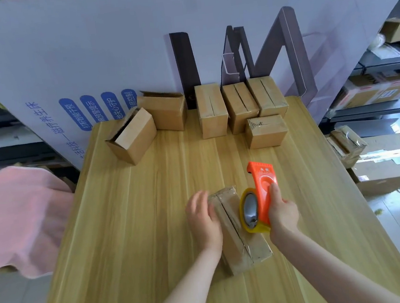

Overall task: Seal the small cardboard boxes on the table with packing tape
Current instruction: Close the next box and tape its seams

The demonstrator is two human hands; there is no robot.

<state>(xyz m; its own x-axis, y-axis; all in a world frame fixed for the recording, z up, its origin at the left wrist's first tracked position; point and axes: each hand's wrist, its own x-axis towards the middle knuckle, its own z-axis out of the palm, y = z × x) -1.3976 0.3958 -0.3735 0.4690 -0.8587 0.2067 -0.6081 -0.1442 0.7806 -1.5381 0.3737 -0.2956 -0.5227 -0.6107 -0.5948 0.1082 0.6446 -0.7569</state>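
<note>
Both forearms are cut off by the bottom edge. On the table (133, 231), the left hand (204, 220) lies flat-fingered against the near box (235, 238), hiding its left side; the fingertips are blurred. The right hand (282, 213) grips the orange tape dispenser (263, 184), whose tape roll (250, 211) covers part of the box's top. Along the far edge stand two open boxes (134, 135) and four closed boxes (211, 111); any tape on those is hard to make out.

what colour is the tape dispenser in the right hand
Bright orange; the tape dispenser carries a yellowish tape roll, clearest in the head view.
</note>
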